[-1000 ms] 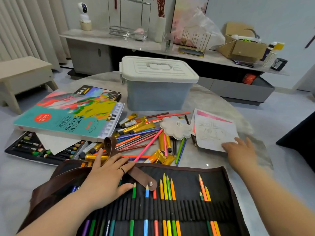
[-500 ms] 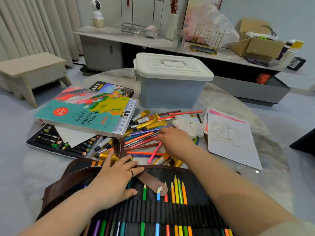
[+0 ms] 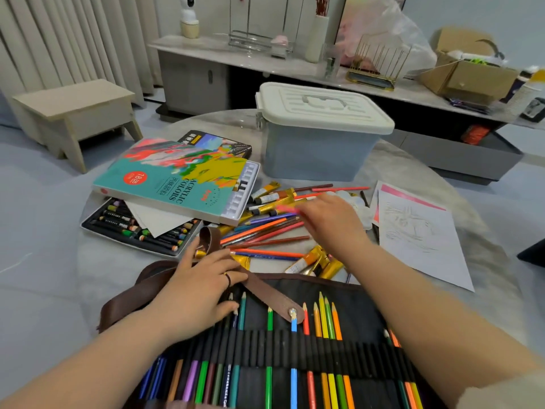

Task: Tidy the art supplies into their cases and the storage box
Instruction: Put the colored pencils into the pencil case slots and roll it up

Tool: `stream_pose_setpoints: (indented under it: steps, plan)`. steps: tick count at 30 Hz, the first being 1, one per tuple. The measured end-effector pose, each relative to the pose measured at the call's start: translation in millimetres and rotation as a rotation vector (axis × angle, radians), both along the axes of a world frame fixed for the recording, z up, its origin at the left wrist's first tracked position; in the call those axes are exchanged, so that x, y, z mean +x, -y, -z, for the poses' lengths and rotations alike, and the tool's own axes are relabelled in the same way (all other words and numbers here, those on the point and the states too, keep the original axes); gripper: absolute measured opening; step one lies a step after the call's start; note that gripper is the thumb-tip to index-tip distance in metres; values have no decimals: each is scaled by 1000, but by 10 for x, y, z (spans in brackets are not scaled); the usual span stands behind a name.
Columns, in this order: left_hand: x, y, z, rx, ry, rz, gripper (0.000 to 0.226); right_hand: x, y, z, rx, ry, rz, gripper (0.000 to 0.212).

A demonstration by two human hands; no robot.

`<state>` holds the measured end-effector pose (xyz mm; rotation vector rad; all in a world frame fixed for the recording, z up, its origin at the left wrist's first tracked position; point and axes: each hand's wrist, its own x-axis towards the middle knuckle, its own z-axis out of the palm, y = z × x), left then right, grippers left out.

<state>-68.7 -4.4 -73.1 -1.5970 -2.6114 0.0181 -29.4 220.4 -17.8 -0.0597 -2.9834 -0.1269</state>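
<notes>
Currently, the table (image 3: 413, 172) carries the storage box (image 3: 318, 149), lid shut, at its far side, and the unrolled pencil roll (image 3: 348, 308) at the near edge, many loops unfilled. The left hand (image 3: 200, 293) lies flat on the roll's left part, fingers straight, gripping nothing. The right hand (image 3: 327, 222) has left the sheet of paper (image 3: 418, 231), crossed to the loose pencils (image 3: 265, 231) between roll and box, and now pinches a pink pencil (image 3: 287, 208), blurred, just above the pile. Judgement: sorting is early; this pencil is due for an empty loop.

White-lidded blue box (image 3: 318, 149); black pencil roll (image 3: 295, 343)
</notes>
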Motion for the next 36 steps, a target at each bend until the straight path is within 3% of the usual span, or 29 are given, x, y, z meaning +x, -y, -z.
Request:
stream_pose_setpoints:
  steps: [4,8,11,14,15,19,23,28,32,34,36]
  plan:
    - [3,25,-115,110,15,-97,40,354,79,-201,-491,-242,202,51]
    - [163,-17,-198,255,-22,-81,10,869,-18,-116,-890,-288,393,32]
    - [521,-133,-254,77,131,65,46,1227,-148,-3,-1356,-387,612,32]
    - [822,-218,-147,-133,378,179,99,1429,-200,46,-1574,-445,702,26]
    - [869,-245,-116,-201,420,176,107,1473,-207,52,-1612,-432,699,22]
    - [867,-344,-98,-281,366,197,112,1638,-260,130,-1590,-251,661,22]
    - [851,-361,-146,-376,361,146,80,1743,-434,231,-1334,-173,804,34]
    - [816,-373,-256,-431,320,113,74,1743,-600,406,-1182,-121,895,38]
    - [867,-514,-301,-233,168,188,78,1637,-646,486,-1017,-38,888,38]
    - [895,-668,-241,-100,45,251,66,1608,-665,487,-1007,-17,895,38]
    - [1013,-775,-231,-106,68,246,70,1597,-665,472,-988,36,888,38]
